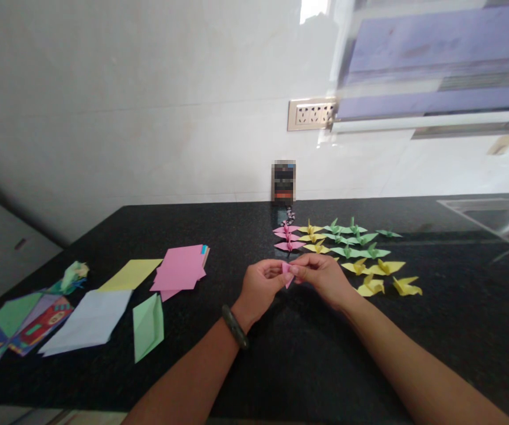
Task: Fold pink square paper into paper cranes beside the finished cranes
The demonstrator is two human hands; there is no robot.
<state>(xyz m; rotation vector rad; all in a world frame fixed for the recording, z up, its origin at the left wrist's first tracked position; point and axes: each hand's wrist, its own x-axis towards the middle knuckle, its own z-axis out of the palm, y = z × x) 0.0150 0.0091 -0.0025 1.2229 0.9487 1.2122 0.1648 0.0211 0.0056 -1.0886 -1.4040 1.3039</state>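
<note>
Over the black counter [289, 366], the left hand [260, 288] and right hand [322, 277] pinched 1 small pink fold [286, 273], where an uneven squeeze could skew its crease.

Nothing legible here; small box [283, 182] at the wall is blurred out; patterned sheets [37, 323] show shapes only; pink folded paper [286, 273] carries no print.
</note>
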